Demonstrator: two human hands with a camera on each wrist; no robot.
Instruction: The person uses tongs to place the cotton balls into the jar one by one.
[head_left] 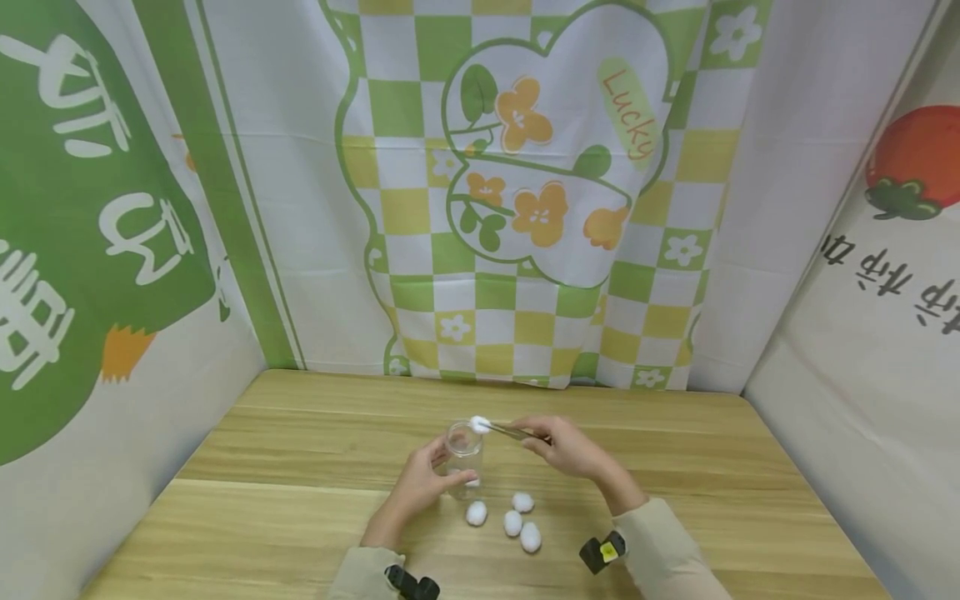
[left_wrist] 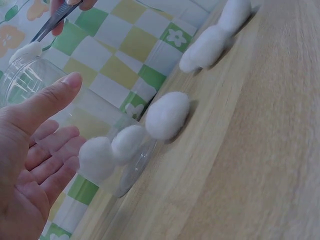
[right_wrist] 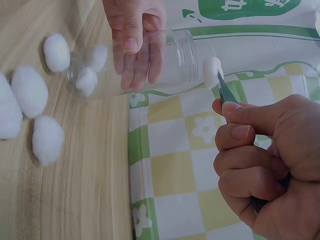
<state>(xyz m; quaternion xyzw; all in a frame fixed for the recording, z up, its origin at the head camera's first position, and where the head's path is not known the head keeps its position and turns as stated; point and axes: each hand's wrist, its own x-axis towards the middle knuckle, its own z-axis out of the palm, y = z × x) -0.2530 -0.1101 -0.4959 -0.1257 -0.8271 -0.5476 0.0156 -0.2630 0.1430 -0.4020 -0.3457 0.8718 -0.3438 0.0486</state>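
Note:
A clear, open-topped jar (head_left: 464, 461) stands upright on the table, with two cotton balls (right_wrist: 86, 81) low inside it. My left hand (head_left: 422, 482) steadies it, thumb on one side and fingers around the other, as the left wrist view shows. The right hand (head_left: 564, 447) grips metal tweezers (right_wrist: 227, 93) between thumb and curled fingers. Their tips pinch another cotton ball (head_left: 480, 425) right at the jar's mouth, over the rim's right side. In the right wrist view this cotton ball (right_wrist: 212, 71) appears just beyond the threaded neck.
Several loose cotton balls (head_left: 530, 537) lie on the wooden table (head_left: 300, 467) in front of the jar; one (left_wrist: 168, 116) sits close by its base. A patterned cloth (head_left: 495, 333) hangs along the table's back edge, and printed cloths flank both sides.

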